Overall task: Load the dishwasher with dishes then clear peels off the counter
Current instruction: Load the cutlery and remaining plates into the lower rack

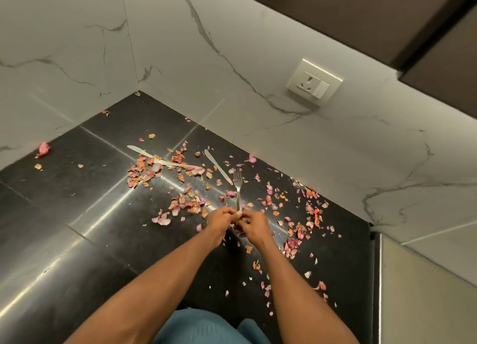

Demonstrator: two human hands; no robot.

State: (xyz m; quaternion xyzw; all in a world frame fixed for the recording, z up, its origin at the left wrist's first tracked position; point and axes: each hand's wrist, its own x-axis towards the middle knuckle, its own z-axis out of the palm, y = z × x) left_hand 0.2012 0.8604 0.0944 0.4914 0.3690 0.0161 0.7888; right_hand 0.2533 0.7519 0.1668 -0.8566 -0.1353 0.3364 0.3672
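A steel fork (pixel 238 186) points away from me, tines up, over the black counter (pixel 77 188). My left hand (pixel 222 221) and my right hand (pixel 254 226) meet at its handle end, both with fingers closed on it. A table knife (pixel 218 166) lies just beyond the fork. Another knife (pixel 154 158) lies farther left, partly under peels. Pink and orange onion peels (pixel 185 201) are strewn over the counter, thickest in the middle and along the right wall.
White marble walls close the counter at the back and on the right. A wall socket (pixel 313 83) sits on the right wall. Dark cabinets (pixel 387 21) hang overhead. The counter's right end drops off at a beige panel (pixel 426 305).
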